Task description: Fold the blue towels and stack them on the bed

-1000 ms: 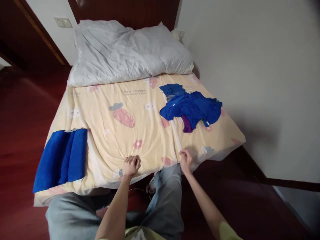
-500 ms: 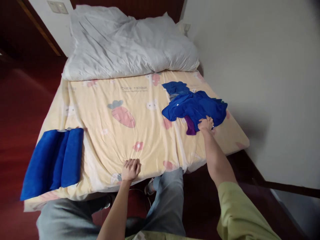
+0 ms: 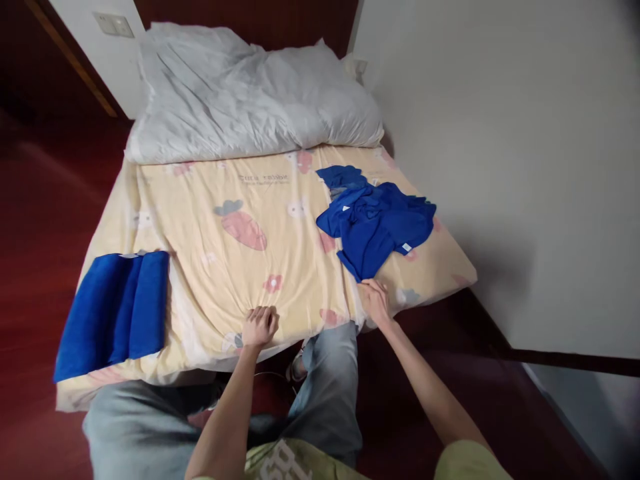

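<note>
**Blue garment at the near right of the bed, right hand at its corner**

A loose blue garment [image 3: 375, 223] lies crumpled on the right half of the bed, near the wall side, with one corner drawn out toward the near edge. A small white tag shows on its right side. Behind it, touching, sits a smaller piece of darker blue cloth [image 3: 343, 177].

The right hand [image 3: 375, 301] rests just at that drawn-out corner, fingers curled and pinching the blue fabric where it meets the sheet. The left hand [image 3: 259, 327] lies well apart from the garment, near the middle of the near edge, clenched into a loose fist that bunches the yellow sheet [image 3: 240, 267] beneath it; creases run out from the fist.

The sheet is pale yellow with printed carrots, flowers and small animals. On its near left corner lies a stack of folded blue cloths [image 3: 113, 313], neat and flat, partly over the edge. A rumpled white duvet [image 3: 240, 100] covers the head of the bed. The person's grey trousers [image 3: 325, 387] show below, over a dark red floor [image 3: 45, 200], and a plain white wall [image 3: 500, 133] runs along the right.
</note>
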`<state>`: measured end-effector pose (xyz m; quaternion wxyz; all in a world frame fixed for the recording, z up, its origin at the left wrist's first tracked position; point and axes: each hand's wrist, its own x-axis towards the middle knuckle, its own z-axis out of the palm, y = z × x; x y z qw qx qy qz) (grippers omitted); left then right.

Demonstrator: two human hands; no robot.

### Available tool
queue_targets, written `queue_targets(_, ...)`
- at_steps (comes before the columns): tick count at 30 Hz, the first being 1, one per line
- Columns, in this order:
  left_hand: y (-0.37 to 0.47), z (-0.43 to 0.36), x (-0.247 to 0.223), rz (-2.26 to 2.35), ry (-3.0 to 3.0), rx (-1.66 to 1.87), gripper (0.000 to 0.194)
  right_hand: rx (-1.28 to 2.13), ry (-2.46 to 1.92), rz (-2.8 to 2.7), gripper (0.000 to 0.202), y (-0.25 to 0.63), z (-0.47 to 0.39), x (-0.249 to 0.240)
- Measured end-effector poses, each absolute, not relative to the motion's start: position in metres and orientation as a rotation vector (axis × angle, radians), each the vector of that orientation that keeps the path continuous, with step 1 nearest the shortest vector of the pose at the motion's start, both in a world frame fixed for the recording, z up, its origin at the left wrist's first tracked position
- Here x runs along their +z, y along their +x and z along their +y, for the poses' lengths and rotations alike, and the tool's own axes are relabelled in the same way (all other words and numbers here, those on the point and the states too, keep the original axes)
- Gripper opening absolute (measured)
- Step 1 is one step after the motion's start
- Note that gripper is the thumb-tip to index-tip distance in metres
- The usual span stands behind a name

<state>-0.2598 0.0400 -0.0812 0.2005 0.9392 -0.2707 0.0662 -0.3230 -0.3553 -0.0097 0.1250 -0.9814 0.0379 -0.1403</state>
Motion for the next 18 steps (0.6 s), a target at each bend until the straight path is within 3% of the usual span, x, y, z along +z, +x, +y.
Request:
queue_targets(8, -0.279, 0.046, -0.055, -0.693, 2.467, -0.005, 0.013, -0.467, -2.6, -0.258, 0.042, -0.402, -0.232, 0.018)
queue_targets(12, -0.322, 0.049, -0.026, -0.866, 2.231, 0.032, 0.049, -0.448, -2.462, -0.367, 0.041, -0.426, -0.166, 0.03)
queue_targets(18, -0.368, 0.068, 0.01, -0.841, 2.106, -0.081, 0.05, -0.436, -2.315, -0.466, 0.039, -0.451, -0.096, 0.042)
